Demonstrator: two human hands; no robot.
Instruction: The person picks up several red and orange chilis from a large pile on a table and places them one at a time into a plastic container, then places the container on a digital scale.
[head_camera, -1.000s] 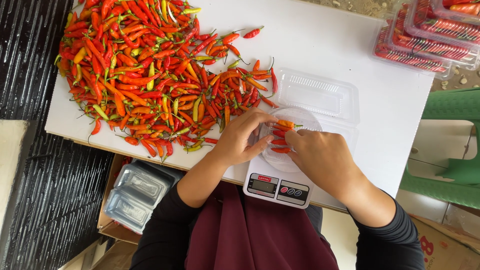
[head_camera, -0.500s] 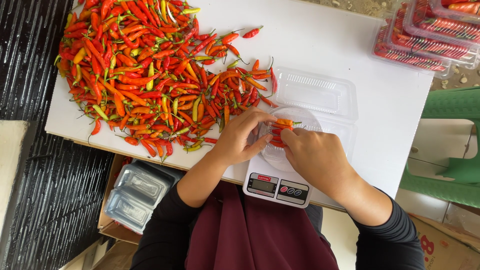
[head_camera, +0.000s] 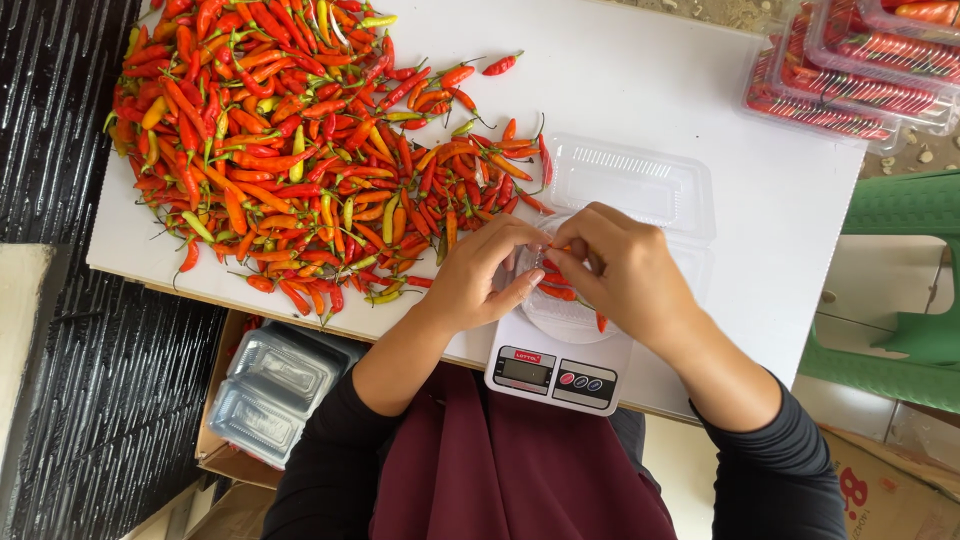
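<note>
White surface (head_camera: 640, 90) under a chilli spread.
A chilli heap (head_camera: 290, 150), kitchen scale (head_camera: 555, 365) and clear clamshell box (head_camera: 635, 185) lie on it.

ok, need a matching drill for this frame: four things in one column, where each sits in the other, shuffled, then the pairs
Things:
1. chilli heap
2. kitchen scale
3. filled clear packs
4. empty clear trays

Places:
A. in a cardboard box below the table edge
B. top right corner of the view
C. spread over the left part of the white table
D. at the near table edge, under both hands

Pairs: 1-C, 2-D, 3-B, 4-A
</note>
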